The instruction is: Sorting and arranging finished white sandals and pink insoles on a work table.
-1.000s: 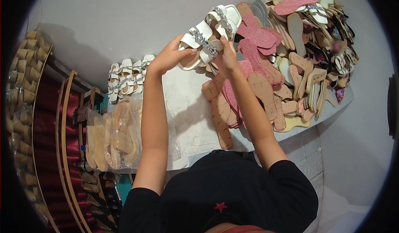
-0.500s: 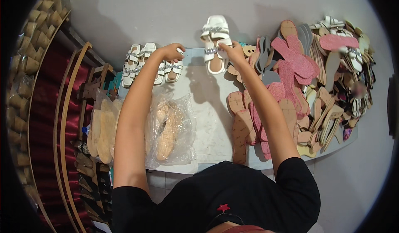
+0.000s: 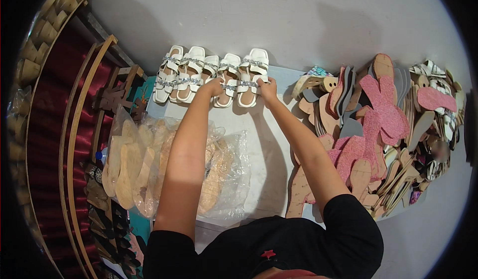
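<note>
Clock centred on the hands. Right hand (image 3: 267,88): thumb and fingers pinched on the right edge of a white sandal (image 3: 253,77), thumb by the lower strap. Left hand (image 3: 215,88): fingers curled in at the left edge of the next white sandal (image 3: 229,79); fingertips mostly hidden, so I can't make out whether it grips or only touches.

These two sandals sit just beside each other at the right end of a row; three more white sandals (image 3: 190,75) run on toward 9 and 10 o'clock, one partly behind the left hand. All have two straps with silvery trim, tan footbeds, toes pointing to 12. The row is at the back of the white-topped desk (image 3: 259,147), by the grey wall (image 3: 294,20) at 12.

Toward 7: clear plastic bags (image 3: 231,194) with tan sole-shaped pieces, left forearm crossing over them. Toward 3 to 4: big heap, with pink pieces (image 3: 391,122), grey pieces (image 3: 351,128) and tan pieces (image 3: 359,174) stacked and overlapping; right forearm passes along its near side.

Farther out at 9: wooden rack (image 3: 113,86). Beyond it toward 8, dark red curtain (image 3: 42,149), then shelf of wedge-shaped blocks (image 3: 31,71) at far left. At 6: person's black shirt with red star (image 3: 269,253).
</note>
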A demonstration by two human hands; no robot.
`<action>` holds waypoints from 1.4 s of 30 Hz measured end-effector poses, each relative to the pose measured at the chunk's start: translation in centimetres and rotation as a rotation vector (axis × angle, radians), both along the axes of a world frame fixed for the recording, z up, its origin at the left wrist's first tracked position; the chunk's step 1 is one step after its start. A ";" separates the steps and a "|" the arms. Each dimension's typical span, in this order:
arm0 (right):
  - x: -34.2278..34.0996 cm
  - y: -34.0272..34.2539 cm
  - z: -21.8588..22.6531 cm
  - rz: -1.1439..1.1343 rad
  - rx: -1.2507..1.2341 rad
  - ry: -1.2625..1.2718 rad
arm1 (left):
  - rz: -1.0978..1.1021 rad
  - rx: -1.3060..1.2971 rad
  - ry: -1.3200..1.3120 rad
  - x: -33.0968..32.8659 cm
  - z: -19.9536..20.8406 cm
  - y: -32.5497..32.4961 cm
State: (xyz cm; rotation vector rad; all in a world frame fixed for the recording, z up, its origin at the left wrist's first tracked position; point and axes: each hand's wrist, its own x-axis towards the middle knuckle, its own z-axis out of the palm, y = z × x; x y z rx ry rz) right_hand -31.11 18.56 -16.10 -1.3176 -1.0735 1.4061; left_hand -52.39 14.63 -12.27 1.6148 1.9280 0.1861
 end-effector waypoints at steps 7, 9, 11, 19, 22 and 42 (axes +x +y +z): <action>-7.2 -2.0 2.6 0.220 -0.029 0.146 | 0.178 0.023 -0.059 -5.6 1.1 -0.3; -8.9 -1.2 2.2 0.220 -0.024 0.150 | 0.188 0.022 -0.083 -5.8 1.2 0.2; -9.8 0.9 0.5 0.181 0.051 0.130 | 0.167 -0.027 -0.105 -4.4 1.0 1.8; -11.5 -0.6 2.1 0.639 0.285 -0.747 | 0.167 0.021 0.010 -5.4 2.1 -0.3; -8.6 0.3 0.6 0.590 0.318 -0.779 | 0.083 -0.073 0.019 -0.6 5.8 0.4; 27.3 -22.3 6.6 -0.192 0.154 0.219 | -0.395 -0.227 -0.275 27.6 12.2 -3.5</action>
